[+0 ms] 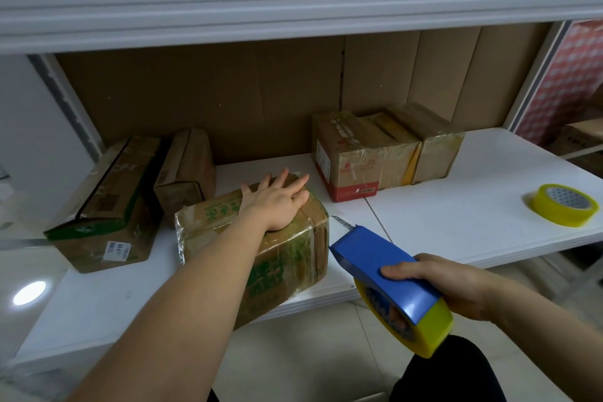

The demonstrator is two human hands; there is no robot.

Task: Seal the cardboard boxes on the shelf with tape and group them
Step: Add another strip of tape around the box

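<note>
A taped cardboard box with green print is being held down at the front edge of the white shelf, near the centre of the view; the left hand is being pressed flat on its top, fingers straight and spread. At about 4 o'clock from that box, just off the shelf edge, a blue tape dispenser loaded with a yellow roll is being gripped by the right hand, fingers curled round its body, thumb lying on the blue top, the toothed blade being pointed toward the box's right side without touching it. At 9 o'clock from the held box, two long boxes are lying side by side, the nearer one just beside the held box. At 1 o'clock, three boxes are being kept in a touching row against the cardboard backing. At 3 o'clock, well apart on the shelf, a spare yellow tape roll is lying flat. An upper shelf is spanning the top at 12 o'clock
</note>
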